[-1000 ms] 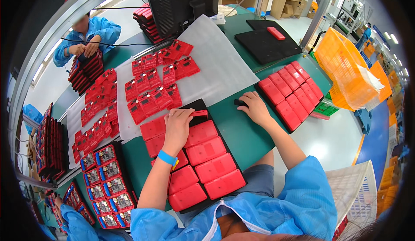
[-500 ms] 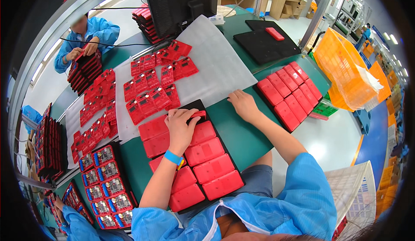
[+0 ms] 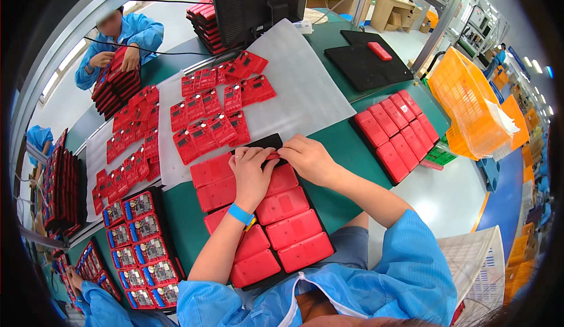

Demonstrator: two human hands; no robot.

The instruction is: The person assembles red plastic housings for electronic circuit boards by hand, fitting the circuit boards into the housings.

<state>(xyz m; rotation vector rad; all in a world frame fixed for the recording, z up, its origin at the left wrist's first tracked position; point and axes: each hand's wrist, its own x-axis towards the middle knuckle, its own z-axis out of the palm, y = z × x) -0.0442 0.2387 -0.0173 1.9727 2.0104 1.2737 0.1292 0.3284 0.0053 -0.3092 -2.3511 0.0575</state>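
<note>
In front of me lies a black tray (image 3: 269, 141) with two columns of red plastic cases (image 3: 284, 206), smooth backs up. My left hand (image 3: 254, 171), a blue band on its wrist, closes over a red plastic case (image 3: 275, 156) at the tray's far end. The fingers of my right hand (image 3: 306, 159) pinch the right end of that same case. Most of this case is hidden under my fingers. Left of the tray stands another one with open red cases (image 3: 154, 249), showing circuit boards and blue parts.
Red panels (image 3: 205, 136) lie in rows on white sheeting (image 3: 296, 74). More red cases (image 3: 390, 122) fill a tray at the right, near orange crates (image 3: 464, 98). A monitor (image 3: 252, 10) stands behind. A co-worker (image 3: 120, 39) handles stacked trays (image 3: 117, 86) at the far left.
My right hand has moved left from the bare green table to the red case under my left hand and taken hold of its end. The view has shifted slightly.
</note>
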